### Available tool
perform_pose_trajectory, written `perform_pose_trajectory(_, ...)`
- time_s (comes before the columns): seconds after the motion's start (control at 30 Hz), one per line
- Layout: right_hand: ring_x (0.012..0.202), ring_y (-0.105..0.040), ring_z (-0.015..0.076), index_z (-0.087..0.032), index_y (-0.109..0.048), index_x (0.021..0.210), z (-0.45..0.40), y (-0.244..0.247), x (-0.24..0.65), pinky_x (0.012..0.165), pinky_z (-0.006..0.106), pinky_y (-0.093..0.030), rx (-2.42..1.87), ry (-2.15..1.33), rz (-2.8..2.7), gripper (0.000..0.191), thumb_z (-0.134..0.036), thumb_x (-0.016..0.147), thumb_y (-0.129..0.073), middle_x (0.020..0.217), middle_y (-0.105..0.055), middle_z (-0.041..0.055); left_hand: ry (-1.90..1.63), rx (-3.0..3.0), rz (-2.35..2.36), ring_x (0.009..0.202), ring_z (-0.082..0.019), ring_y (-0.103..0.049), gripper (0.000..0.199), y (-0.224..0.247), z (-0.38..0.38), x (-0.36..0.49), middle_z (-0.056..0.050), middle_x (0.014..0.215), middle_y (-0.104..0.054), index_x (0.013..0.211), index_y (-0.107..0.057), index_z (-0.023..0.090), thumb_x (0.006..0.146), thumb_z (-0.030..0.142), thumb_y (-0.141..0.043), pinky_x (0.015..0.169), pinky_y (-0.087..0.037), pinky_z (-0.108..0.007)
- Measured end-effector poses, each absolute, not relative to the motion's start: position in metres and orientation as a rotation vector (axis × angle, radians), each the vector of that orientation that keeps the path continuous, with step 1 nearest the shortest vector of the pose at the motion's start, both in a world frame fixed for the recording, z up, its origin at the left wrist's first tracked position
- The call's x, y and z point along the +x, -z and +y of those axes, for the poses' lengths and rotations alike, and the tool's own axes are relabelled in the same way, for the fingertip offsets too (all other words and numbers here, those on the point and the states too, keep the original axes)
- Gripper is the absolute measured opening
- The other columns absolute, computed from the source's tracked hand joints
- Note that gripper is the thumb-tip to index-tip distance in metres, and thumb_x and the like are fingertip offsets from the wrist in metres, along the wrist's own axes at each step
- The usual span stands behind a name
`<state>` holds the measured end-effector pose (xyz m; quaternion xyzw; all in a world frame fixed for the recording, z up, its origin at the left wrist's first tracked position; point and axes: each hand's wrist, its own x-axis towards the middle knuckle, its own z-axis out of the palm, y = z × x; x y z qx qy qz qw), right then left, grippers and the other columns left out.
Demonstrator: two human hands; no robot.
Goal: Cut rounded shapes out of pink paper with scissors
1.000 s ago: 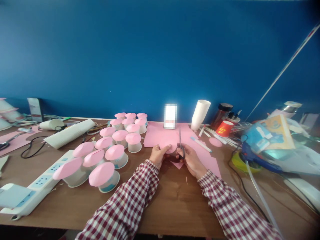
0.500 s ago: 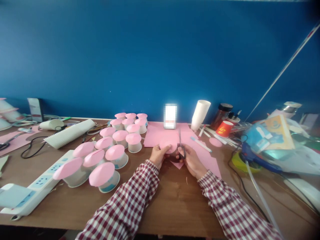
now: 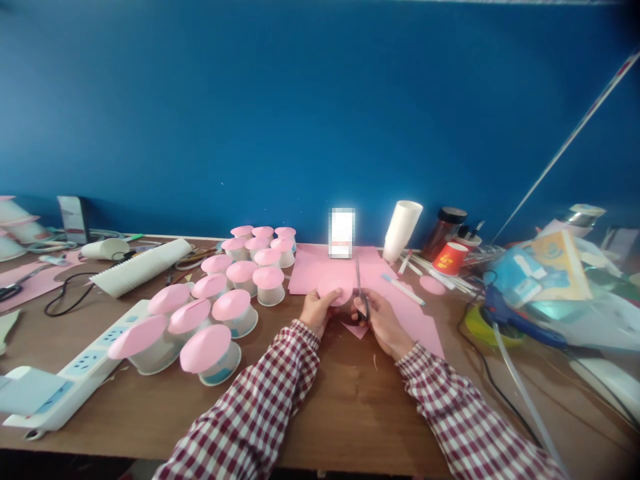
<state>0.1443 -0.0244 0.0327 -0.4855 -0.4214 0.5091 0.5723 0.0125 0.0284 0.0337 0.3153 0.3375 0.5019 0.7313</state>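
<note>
Pinched between the thumb and fingers of my left hand [image 3: 318, 311] is a round pink paper disc [image 3: 334, 288]. My right hand [image 3: 384, 321] is closed on the handles of a pair of scissors [image 3: 359, 277], whose blades point away from me, close to the disc's right edge. Pink paper sheets [image 3: 304, 270] lie on the table behind and to the right of my hands. To the left stand several upturned paper cups topped with pink discs [image 3: 234, 305].
A white power strip [image 3: 95, 363] lies front left, near a stack of white cups [image 3: 145, 267]. Another cup stack [image 3: 403, 230] stands at the back. To the right are a red cup [image 3: 450, 259], a blue glue gun [image 3: 525, 321] with its cord, and plastic bags [image 3: 555, 273].
The scissor blades have closed somewhat and sit slightly differently beside the disc. Both hands stay nearly in place, and the whole view has shifted very slightly.
</note>
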Motion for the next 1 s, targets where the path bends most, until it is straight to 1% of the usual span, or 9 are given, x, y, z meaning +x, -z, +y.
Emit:
perform_pose_trajectory(0.13, 0.059, -0.055, 0.0095, -0.018, -0.056, 0.108, -0.025, -0.030, 0.141, 0.055, 0.023, -0.045, -1.132, -1.161, -1.032, 0.045, -0.039, 0.070, -0.070, 0.070, -0.056, -0.0038, -1.152, 0.617, 0.773, 0.057, -0.010, -0.058, 0.028, -0.035, 0.029, 0.012, -0.005, 0.071, -0.064, 0.083, -0.063, 0.008, 0.061, 0.020, -0.076, 0.043, -0.044, -0.017)
perform_pose_trajectory(0.23, 0.060, -0.055, 0.0097, -0.018, -0.058, 0.108, -0.023, -0.025, 0.142, 0.060, 0.025, -0.048, -1.147, -1.105, -1.105, 0.044, -0.040, 0.072, -0.069, 0.070, -0.055, -0.0038, -1.152, 0.584, 0.792, 0.056, -0.009, -0.057, 0.027, -0.036, 0.030, 0.012, -0.004, 0.069, -0.062, 0.082, -0.063, 0.009, 0.061, 0.020, -0.076, 0.042, -0.043, -0.016)
perform_pose_trajectory(0.43, 0.060, -0.056, 0.0108, -0.019, -0.058, 0.106, -0.021, -0.019, 0.143, 0.059, 0.026, -0.049, -1.197, -1.022, -1.138, 0.042, -0.043, 0.073, -0.067, 0.073, -0.058, -0.0018, -1.177, 0.548, 0.787, 0.053, -0.007, -0.054, 0.029, -0.034, 0.032, 0.012, -0.001, 0.067, -0.060, 0.076, -0.061, 0.010, 0.057, 0.022, -0.079, 0.041, -0.042, -0.015)
perform_pose_trajectory(0.63, 0.063, -0.056, 0.0126, -0.018, -0.058, 0.104, -0.022, -0.018, 0.140, 0.060, 0.027, -0.050, -1.215, -0.972, -1.191, 0.041, -0.044, 0.073, -0.068, 0.072, -0.059, -0.0006, -1.182, 0.533, 0.772, 0.055, -0.007, -0.056, 0.026, -0.036, 0.030, 0.013, -0.002, 0.068, -0.062, 0.077, -0.062, 0.010, 0.059, 0.020, -0.077, 0.042, -0.043, -0.015)
perform_pose_trajectory(0.83, 0.063, -0.057, 0.0126, -0.019, -0.057, 0.102, -0.025, -0.024, 0.136, 0.059, 0.027, -0.052, -1.182, -1.062, -1.133, 0.042, -0.046, 0.072, -0.067, 0.071, -0.056, -0.0016, -1.191, 0.533, 0.758, 0.052, -0.006, -0.054, 0.023, -0.035, 0.030, 0.013, -0.002, 0.066, -0.061, 0.075, -0.061, 0.010, 0.060, 0.019, -0.076, 0.040, -0.041, -0.014)
perform_pose_trajectory(1.0, 0.062, -0.058, 0.0129, -0.021, -0.059, 0.101, -0.031, -0.035, 0.130, 0.057, 0.027, -0.052, -1.213, -1.155, -1.037, 0.044, -0.051, 0.069, -0.068, 0.073, -0.058, -0.0009, -1.188, 0.550, 0.755, 0.052, -0.006, -0.054, 0.023, -0.035, 0.030, 0.013, -0.002, 0.067, -0.063, 0.073, -0.061, 0.010, 0.059, 0.020, -0.077, 0.042, -0.042, -0.015)
